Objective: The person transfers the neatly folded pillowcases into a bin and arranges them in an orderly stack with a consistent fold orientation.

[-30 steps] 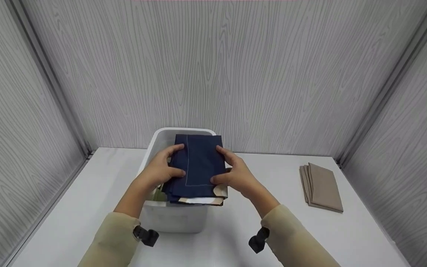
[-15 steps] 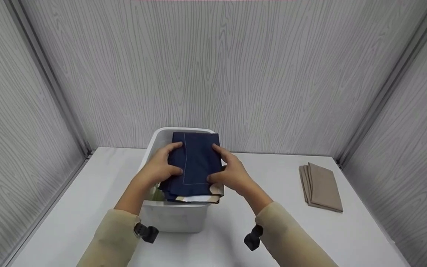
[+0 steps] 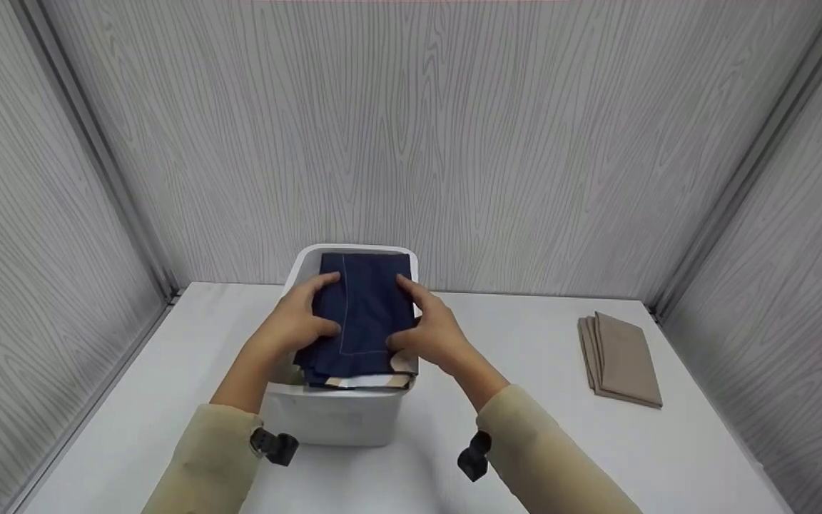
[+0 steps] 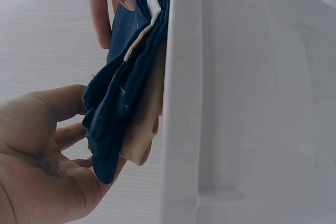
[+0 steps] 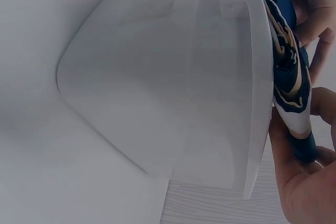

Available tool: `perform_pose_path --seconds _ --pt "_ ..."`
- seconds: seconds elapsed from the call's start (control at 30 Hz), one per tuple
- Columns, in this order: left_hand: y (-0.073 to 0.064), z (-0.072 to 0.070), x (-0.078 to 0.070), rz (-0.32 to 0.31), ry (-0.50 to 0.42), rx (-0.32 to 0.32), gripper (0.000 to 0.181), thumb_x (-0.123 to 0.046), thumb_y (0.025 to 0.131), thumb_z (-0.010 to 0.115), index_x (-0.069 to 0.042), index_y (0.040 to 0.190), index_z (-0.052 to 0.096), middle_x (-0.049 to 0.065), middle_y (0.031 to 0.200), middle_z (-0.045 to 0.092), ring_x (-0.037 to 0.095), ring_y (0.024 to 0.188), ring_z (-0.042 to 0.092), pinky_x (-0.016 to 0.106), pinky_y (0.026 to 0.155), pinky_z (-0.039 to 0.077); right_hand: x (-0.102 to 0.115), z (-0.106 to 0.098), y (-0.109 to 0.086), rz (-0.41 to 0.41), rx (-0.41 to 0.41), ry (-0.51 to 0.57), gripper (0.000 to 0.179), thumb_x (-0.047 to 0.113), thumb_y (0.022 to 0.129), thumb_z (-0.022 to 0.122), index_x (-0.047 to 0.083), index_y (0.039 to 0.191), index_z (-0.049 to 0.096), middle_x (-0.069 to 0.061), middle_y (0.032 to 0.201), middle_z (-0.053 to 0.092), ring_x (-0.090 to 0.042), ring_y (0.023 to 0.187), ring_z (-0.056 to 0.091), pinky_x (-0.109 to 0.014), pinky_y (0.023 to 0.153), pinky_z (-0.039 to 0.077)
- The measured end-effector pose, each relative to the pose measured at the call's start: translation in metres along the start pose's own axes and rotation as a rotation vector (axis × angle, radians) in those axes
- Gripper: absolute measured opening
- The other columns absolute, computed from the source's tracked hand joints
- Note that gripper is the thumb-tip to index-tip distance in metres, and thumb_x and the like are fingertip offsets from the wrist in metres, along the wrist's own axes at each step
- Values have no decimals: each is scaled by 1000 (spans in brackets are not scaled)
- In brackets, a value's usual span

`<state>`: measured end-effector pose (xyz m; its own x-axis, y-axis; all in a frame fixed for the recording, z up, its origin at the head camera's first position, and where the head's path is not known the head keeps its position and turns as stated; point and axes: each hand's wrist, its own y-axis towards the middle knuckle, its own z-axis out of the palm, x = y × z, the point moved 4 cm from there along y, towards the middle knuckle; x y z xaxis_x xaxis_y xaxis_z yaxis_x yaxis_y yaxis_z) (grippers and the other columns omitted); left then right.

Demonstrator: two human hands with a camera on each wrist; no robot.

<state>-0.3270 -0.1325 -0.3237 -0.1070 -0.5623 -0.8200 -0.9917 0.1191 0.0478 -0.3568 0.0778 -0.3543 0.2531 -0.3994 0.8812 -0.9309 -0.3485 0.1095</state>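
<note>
A folded navy cloth (image 3: 369,307) with a pale stitched line lies level at the mouth of a white plastic bin (image 3: 332,421). White and tan layers show along its near edge. My left hand (image 3: 295,320) grips its left side, thumb on top and the other fingers spread along the edge. On the opposite side my right hand (image 3: 434,330) holds it the same way. Seen from the left wrist, a tan fabric fold (image 4: 142,135) sits under the navy layers (image 4: 113,114), close by the bin's rim (image 4: 181,98). The cloth hides most of the bin's inside.
A stack of folded beige cloth (image 3: 625,360) lies at the right of the white table (image 3: 525,343). Grey wood-patterned panels (image 3: 411,143) enclose the table at the back and both sides. Black wrist cameras stick out from both sleeves.
Both hands have carried the navy cloth slightly left, so that it lies more fully over the bin. The beige stack and the bin have stayed in place.
</note>
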Motion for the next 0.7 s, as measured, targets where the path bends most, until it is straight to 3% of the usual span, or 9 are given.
perform_pose_path --seconds 0.3,0.7 --pt "-1 -8 6 15 24 -7 87 7 76 69 -5 155 33 26 157 30 40 141 32 58 116 27 4 9 3 -10 6 10 105 0 67 80 29 156 33 -5 159 37 -25 137 44 -44 111 40" --pt "-2 -14 11 3 37 -18 88 6 77 69 -8 156 32 24 160 27 39 146 26 58 117 24 8 14 5 -13 -3 -3 104 -1 67 81 27 156 34 -3 159 36 -24 145 34 -45 116 33"
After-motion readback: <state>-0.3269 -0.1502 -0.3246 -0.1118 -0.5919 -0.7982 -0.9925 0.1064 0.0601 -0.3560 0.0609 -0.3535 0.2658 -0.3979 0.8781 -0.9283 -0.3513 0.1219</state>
